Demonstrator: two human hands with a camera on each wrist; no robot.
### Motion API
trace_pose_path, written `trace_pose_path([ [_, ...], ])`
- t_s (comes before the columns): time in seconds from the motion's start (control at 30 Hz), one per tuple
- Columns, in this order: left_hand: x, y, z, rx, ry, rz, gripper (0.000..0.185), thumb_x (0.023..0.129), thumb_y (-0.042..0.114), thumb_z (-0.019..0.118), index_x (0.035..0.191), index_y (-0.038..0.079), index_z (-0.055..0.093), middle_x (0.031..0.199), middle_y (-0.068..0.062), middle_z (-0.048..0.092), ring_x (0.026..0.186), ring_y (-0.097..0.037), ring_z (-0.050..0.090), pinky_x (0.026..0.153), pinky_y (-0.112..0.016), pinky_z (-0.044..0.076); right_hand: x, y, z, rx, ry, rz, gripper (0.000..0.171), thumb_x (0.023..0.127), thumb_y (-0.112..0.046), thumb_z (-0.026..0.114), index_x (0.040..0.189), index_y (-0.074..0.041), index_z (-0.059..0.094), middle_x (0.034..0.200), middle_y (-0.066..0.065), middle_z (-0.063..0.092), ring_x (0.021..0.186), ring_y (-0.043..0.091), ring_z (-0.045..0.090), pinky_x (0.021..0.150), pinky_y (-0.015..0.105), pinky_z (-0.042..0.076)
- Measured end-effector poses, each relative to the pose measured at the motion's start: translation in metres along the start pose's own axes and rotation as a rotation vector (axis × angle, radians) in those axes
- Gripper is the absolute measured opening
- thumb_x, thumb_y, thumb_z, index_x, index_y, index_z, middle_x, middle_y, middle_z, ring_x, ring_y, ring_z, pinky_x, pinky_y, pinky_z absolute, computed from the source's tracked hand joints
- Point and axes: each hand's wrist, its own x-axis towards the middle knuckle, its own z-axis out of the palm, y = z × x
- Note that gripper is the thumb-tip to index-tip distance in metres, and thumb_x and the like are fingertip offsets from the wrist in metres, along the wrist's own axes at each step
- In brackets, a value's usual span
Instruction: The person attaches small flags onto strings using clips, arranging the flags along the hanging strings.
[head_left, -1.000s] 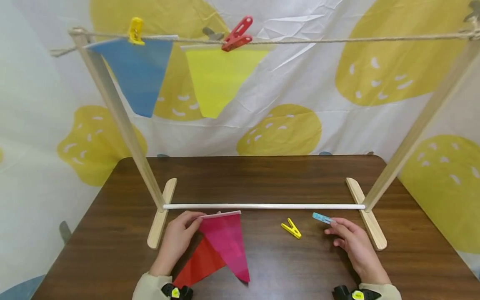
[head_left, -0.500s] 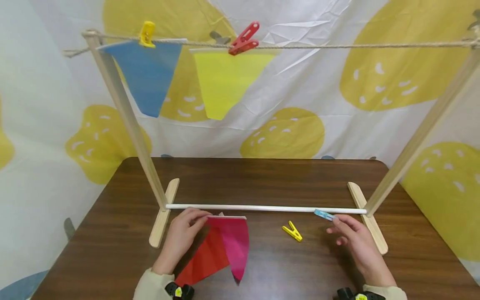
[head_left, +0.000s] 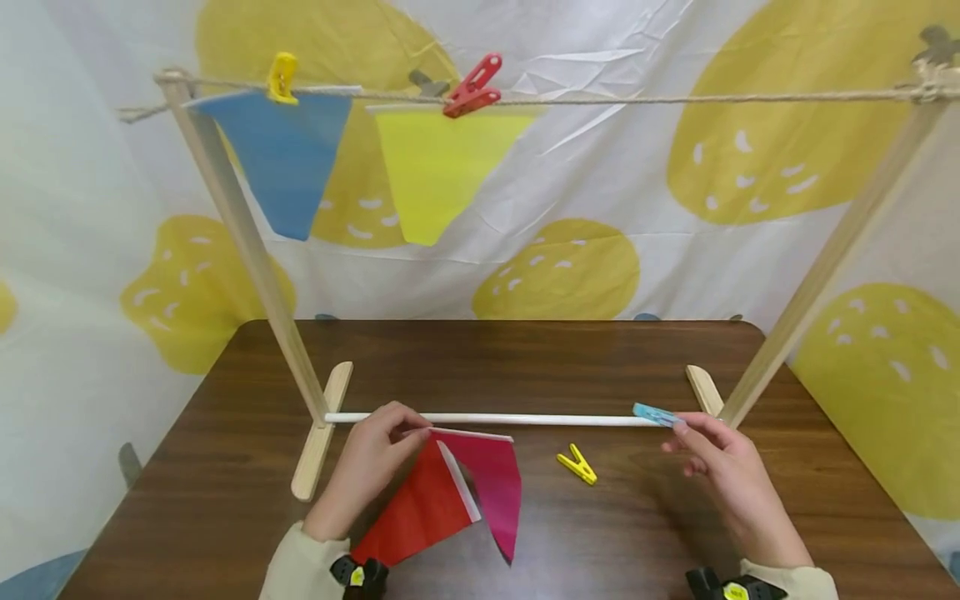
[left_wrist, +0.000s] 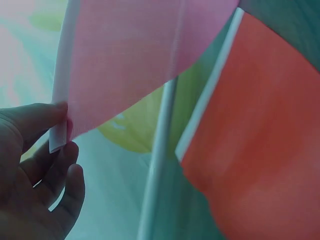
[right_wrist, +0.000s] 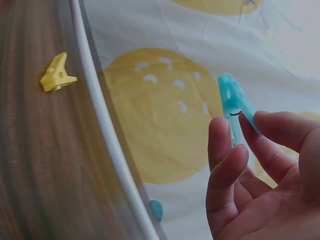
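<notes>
My left hand [head_left: 381, 454] pinches the white-edged top corner of a pink pennant flag [head_left: 495, 483], which hangs down to a point. In the left wrist view, thumb and fingers grip the white band of the pink flag [left_wrist: 115, 60]. A red flag [head_left: 423, 508] with a white edge lies on the table behind and below it. My right hand [head_left: 723, 475] holds a light blue clothespin [head_left: 656, 415] by its handles; the right wrist view shows the blue clothespin [right_wrist: 232, 97] between thumb and fingers. Between the hands, a yellow clothespin [head_left: 577, 464] lies on the table.
A wooden frame's left post [head_left: 247, 242] and right post [head_left: 832, 267] carry a rope [head_left: 637, 100] across the top. A blue flag [head_left: 281, 158] and a yellow flag [head_left: 450, 167] hang from it by clothespins. A white rod [head_left: 517, 419] joins the posts low down.
The left hand has shifted up and right with the pink flag, exposing the red flag's white edge. The right hand has moved slightly right and up with the blue clothespin.
</notes>
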Motion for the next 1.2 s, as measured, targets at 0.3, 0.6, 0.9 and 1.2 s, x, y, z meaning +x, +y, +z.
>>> trace_pose_path([
  [0.3, 0.011, 0.016, -0.007, 0.04, -0.006, 0.107, 0.013, 0.078, 0.017, 0.069, 0.087, 0.027, 0.066, 0.083, 0.019, 0.054, 0.077, 0.0, 0.05, 0.066, -0.02, 0.048, -0.02, -0.062, 0.022, -0.045, 0.02, -0.097, 0.021, 0.089, -0.016, 0.055, 0.105, -0.004, 0.059, 0.075, 0.006, 0.065, 0.062, 0.011, 0.056, 0.051, 0.025, 0.045],
  [0.6, 0.019, 0.024, -0.009, 0.273, 0.079, 0.295, 0.014, 0.077, 0.014, 0.07, 0.088, 0.02, 0.064, 0.084, 0.014, 0.056, 0.079, -0.003, 0.048, 0.067, -0.021, 0.045, -0.021, -0.085, 0.025, -0.094, 0.041, -0.118, 0.019, 0.088, -0.014, 0.056, 0.103, -0.003, 0.059, 0.073, 0.004, 0.064, 0.067, 0.014, 0.058, 0.052, 0.026, 0.044],
  [0.9, 0.034, 0.045, -0.021, 0.337, 0.097, 0.311, 0.012, 0.077, 0.018, 0.069, 0.085, 0.024, 0.063, 0.08, 0.014, 0.056, 0.076, -0.002, 0.048, 0.064, -0.02, 0.044, -0.017, -0.103, 0.028, -0.153, 0.045, -0.195, 0.017, 0.087, -0.012, 0.057, 0.101, -0.003, 0.06, 0.074, 0.003, 0.062, 0.058, 0.016, 0.056, 0.05, 0.025, 0.043],
  [1.2, 0.046, 0.055, -0.043, 0.335, 0.098, 0.384, 0.009, 0.077, 0.015, 0.069, 0.083, 0.018, 0.064, 0.082, 0.009, 0.056, 0.078, -0.009, 0.05, 0.066, -0.026, 0.046, -0.015, -0.117, 0.022, -0.114, 0.105, -0.236, 0.022, 0.086, -0.011, 0.058, 0.105, 0.001, 0.058, 0.068, 0.006, 0.061, 0.052, 0.013, 0.049, 0.047, 0.022, 0.039],
])
